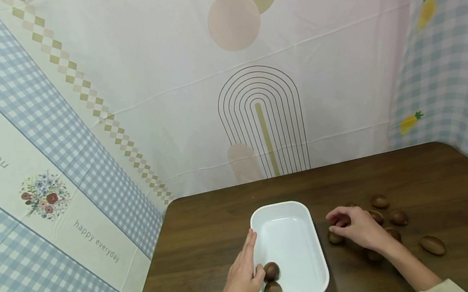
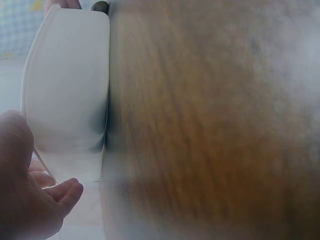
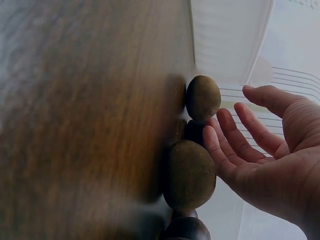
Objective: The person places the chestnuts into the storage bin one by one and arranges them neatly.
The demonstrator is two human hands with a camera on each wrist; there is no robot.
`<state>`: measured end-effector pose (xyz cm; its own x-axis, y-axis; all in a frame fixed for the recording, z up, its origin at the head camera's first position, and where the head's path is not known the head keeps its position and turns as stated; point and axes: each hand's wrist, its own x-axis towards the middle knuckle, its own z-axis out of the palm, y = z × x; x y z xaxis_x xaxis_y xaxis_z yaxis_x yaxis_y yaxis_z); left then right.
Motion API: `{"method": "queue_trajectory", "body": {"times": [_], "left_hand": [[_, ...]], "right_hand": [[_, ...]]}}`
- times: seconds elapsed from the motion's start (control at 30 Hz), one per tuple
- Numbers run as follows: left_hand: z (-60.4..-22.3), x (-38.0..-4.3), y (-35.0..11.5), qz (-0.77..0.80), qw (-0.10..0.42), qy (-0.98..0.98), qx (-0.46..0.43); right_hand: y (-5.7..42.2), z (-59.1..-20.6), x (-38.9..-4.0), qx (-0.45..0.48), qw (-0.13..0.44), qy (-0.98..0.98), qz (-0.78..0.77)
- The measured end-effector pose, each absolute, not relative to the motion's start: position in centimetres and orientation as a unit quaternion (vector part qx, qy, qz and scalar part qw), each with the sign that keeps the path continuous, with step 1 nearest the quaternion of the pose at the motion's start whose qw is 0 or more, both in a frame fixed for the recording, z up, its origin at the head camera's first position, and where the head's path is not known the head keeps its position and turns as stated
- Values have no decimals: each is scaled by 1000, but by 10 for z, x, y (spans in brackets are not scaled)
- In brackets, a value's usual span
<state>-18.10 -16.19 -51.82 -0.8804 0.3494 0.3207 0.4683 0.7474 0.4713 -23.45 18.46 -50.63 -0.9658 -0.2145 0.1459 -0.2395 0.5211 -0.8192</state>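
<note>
My left hand (image 1: 239, 278) holds the left side of a white rectangular dish (image 1: 315, 283), fingers along the outer wall and thumb over the rim. Beside the thumb, two smooth brown egg-shaped objects lie in the dish's near left corner, a darker one (image 1: 271, 271) and a browner one (image 1: 273, 290). To the right of the dish, my right hand (image 1: 359, 229) reaches down with loosely bent fingers over a brown egg-shaped object (image 3: 202, 97). Thumb and fingers stand apart in the right wrist view. The fingertips are close to this object; contact is unclear. A larger one (image 3: 190, 175) lies by the palm.
More brown egg-shaped objects are scattered on the dark wooden table (image 1: 211, 231), among them one at the back (image 1: 379, 201), one further right (image 1: 399, 218) and a longer one (image 1: 432, 245). My right forearm partly covers others. Patterned cloths hang behind the table and along both sides.
</note>
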Motion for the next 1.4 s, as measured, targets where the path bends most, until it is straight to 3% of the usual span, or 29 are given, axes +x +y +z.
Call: {"method": "queue_trajectory", "body": {"times": [1.4], "left_hand": [[-518,-181,-161,-282,105,-928,-219]], "right_hand": [[172,-516,-230,168,9,-892,419]]}}
